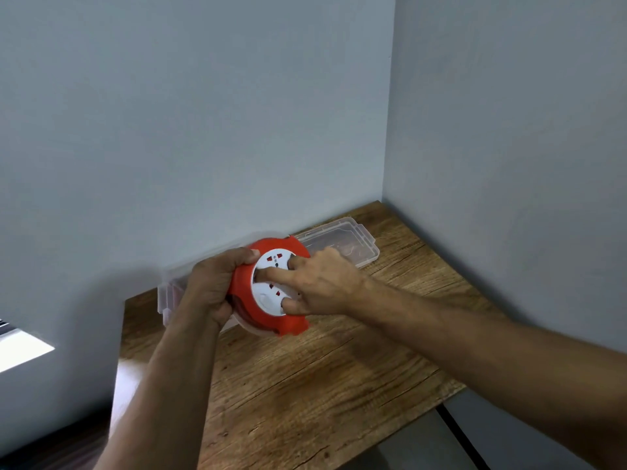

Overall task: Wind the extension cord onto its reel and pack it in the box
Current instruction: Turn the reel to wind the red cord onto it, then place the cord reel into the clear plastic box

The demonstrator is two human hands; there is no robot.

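The cord reel (244,293) is a red round housing with a white socket face, held tilted above the wooden table (305,385). My left hand (210,286) grips its left rim from behind. My right hand (319,283) lies on the white face, fingertips pressed into the hub recesses. A little dark red cord shows in the rim gap near my left palm; the rest of the cord is hidden. Behind the reel lies a clear plastic box (166,293) against the wall, with its clear lid (353,242) open flat to the right.
The table sits in a corner between two grey walls. Its right edge drops to a dark floor at lower right, and its left edge borders a bright window ledge (20,351).
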